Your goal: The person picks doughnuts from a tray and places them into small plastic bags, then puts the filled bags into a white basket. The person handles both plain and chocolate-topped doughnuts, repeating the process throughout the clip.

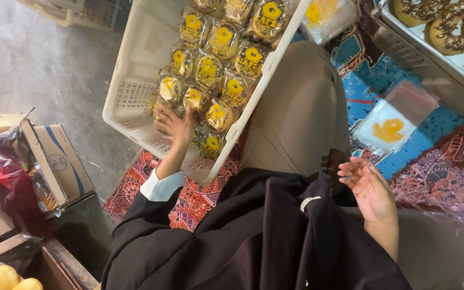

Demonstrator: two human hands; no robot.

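My left hand (174, 124) reaches into a white plastic crate (135, 91) and rests on a wrapped pastry (163, 119) at the near end of the rows. Several packaged pastries with yellow labels (210, 70) fill the crate in rows. My right hand (370, 189) hovers palm up with loose fingers above my lap, holding nothing. It is closest to a stack of clear empty bags with a yellow print (390, 126) lying on the patterned cloth (430, 172). Black sleeves cover both arms.
A metal tray of chocolate-sprinkled doughnuts (447, 27) stands at the top right. An open cardboard box (55, 161) with red wrapping sits left. Yellow fruit (6, 278) shows at the bottom left. Grey concrete floor (44, 64) lies beyond the crate.
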